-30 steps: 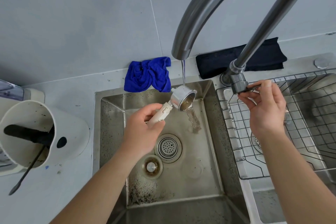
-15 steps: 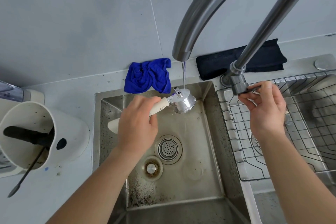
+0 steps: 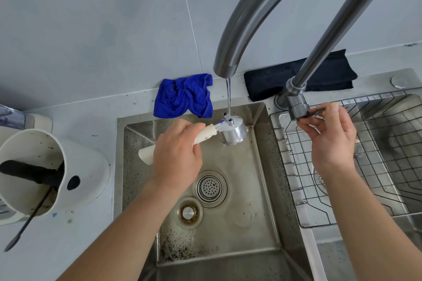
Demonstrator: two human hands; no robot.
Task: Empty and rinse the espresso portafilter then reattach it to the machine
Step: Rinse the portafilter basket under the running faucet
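Observation:
My left hand grips the cream handle of the portafilter over the steel sink. Its chrome basket is turned upside down, spouts up, right under the tap's spout. A thin stream of water falls onto the basket's underside. My right hand pinches the dark tap lever at the base of the tap. Coffee grounds lie scattered on the sink floor near the front left.
A wire dish rack fills the basin on the right. A blue cloth and a black cloth lie behind the sink. A white knock box with a black bar stands on the left counter. Two drains sit mid-sink.
My left hand rolled the portafilter from open side tilted towards me, pouring out water, to upside down under the stream. The right hand stayed on the tap lever.

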